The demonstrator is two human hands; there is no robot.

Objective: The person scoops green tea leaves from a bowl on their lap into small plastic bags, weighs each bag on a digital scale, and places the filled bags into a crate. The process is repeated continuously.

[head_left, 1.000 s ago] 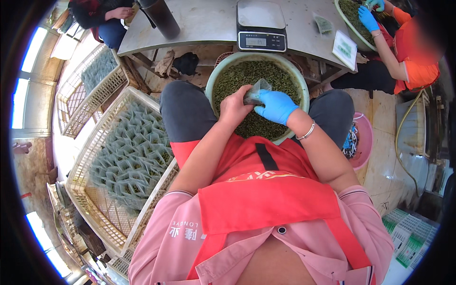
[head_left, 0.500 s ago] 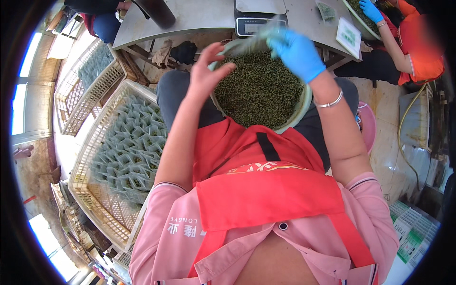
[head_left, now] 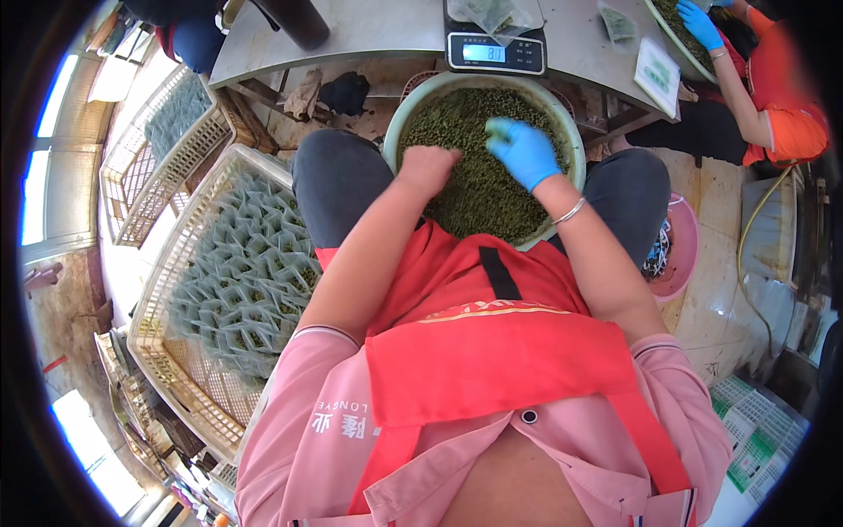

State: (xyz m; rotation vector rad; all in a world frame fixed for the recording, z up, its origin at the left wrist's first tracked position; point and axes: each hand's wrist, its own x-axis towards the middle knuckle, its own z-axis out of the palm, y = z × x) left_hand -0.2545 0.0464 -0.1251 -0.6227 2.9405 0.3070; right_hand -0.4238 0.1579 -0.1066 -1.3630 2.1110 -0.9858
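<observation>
Between my knees stands a pale green basin [head_left: 575, 162], filled with small dark green grains [head_left: 465, 206] that look like green peppercorns. My bare left hand [head_left: 430, 167] is curled in over the left part of the grains; what its fingers hold, if anything, is hidden. Over the right part of the basin is my right hand [head_left: 525, 154] in a blue glove. Its fingers are drawn together, green at the tips, and I cannot make out what is in them. Beyond the basin, a clear plastic bag [head_left: 496, 18] lies on the digital scale [head_left: 494, 53], whose display is lit.
A metal table [head_left: 378, 39] carries the scale, a dark cylinder [head_left: 294, 19] and another filled bag [head_left: 617, 25]. At left, a cream plastic crate [head_left: 189, 386] holds many filled bags [head_left: 246, 281]; a second crate [head_left: 167, 189] stands behind. A pink basin [head_left: 685, 255] sits at right. A gloved co-worker works far right.
The clear bag has passed from my right hand onto the scale. Both hands have come down to the grains, and my left has gone from spread fingers to curled.
</observation>
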